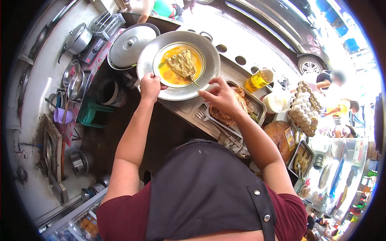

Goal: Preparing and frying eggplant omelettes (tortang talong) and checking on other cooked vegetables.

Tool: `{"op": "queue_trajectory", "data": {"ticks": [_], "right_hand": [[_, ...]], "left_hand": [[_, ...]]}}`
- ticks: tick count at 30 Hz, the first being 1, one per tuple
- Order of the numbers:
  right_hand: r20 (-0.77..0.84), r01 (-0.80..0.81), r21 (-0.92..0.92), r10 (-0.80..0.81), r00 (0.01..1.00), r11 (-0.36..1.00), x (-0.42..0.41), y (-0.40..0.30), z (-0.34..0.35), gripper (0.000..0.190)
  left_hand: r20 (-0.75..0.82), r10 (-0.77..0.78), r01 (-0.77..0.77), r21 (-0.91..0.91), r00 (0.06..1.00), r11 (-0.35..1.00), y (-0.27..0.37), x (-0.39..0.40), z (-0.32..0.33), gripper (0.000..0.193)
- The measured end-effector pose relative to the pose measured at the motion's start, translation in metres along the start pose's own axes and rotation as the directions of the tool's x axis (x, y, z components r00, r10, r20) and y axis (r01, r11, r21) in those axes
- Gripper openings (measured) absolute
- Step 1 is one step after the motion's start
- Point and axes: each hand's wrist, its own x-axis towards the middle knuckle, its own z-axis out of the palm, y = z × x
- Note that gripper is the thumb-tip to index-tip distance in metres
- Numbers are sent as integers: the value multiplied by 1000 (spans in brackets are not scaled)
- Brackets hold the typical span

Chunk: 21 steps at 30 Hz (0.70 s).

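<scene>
My left hand (150,86) grips the near left rim of a round plate (156,79) with beaten egg (169,75). A flattened, egg-coated eggplant (182,64) lies in the egg, its green stem (195,82) over the rim towards me. Under or just above the plate is a wide metal pan (212,60); whether they touch is hidden. My right hand (222,98) hovers near the pan's right edge, fingers apart, with nothing seen in it. Just beyond it, browned cooked food (221,116) fills metal trays.
A lidded pot (129,43) stands left of the pan. To the right are a yellow oil bottle (259,80), a white tub (276,101), stacked egg trays (305,108) and a wooden board (277,135). Tongs (221,128) rest beside the food. Other people are beyond the counter.
</scene>
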Motion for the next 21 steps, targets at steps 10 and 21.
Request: {"op": "queue_trajectory", "data": {"ticks": [10, 21], "right_hand": [[-218, 133, -312, -207, 954, 941, 134, 3, 45, 17], [-196, -52, -471, -47, 979, 881, 194, 45, 48, 17]], "left_hand": [[-69, -65, 73, 110, 995, 991, -28, 78, -7, 29], [-151, -160, 210, 424, 976, 881, -40, 119, 4, 24]]}}
